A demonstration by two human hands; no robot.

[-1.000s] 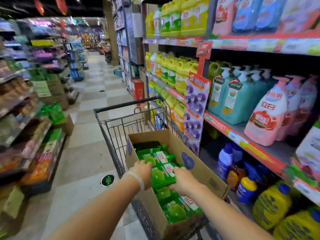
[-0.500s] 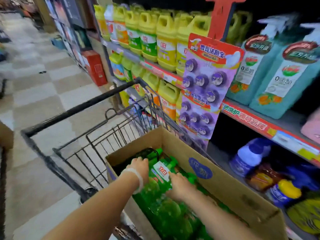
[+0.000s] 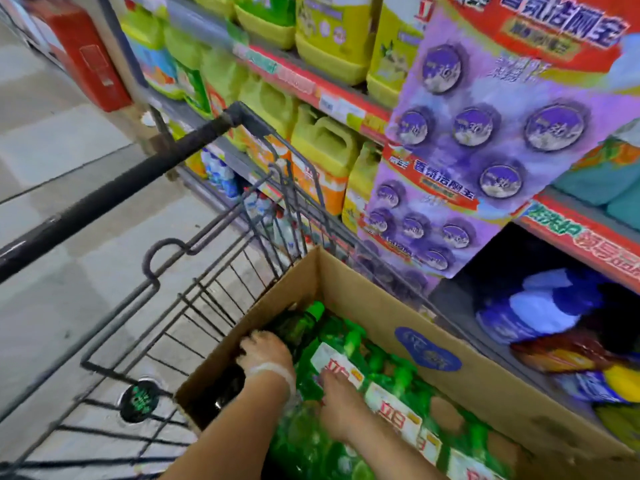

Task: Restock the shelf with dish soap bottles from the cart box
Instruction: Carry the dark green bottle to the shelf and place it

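An open cardboard box (image 3: pixel 377 306) sits in the wire cart (image 3: pixel 214 282), packed with green dish soap bottles (image 3: pixel 391 379) lying on their sides with white and red labels. My left hand (image 3: pixel 265 355), a band at its wrist, curls its fingers over a dark green bottle (image 3: pixel 298 327) at the box's far left end. Close to the right, my right hand (image 3: pixel 337 400) reaches down around a labelled bottle (image 3: pixel 332 362), fingertips hidden among the bottles. The view is blurred.
The cart's black handle bar (image 3: pixel 138 174) crosses the upper left. Shelves on the right hold yellow jugs (image 3: pixel 325 147); purple hanging cards (image 3: pixel 485 133) overhang the box. Blue bottles (image 3: pixel 540 306) sit on the low shelf. A red box (image 3: pixel 83 53) stands by the tiled aisle.
The view has moved closer and lower toward the box. Both hands have pushed deeper among the green bottles at the box's far end.
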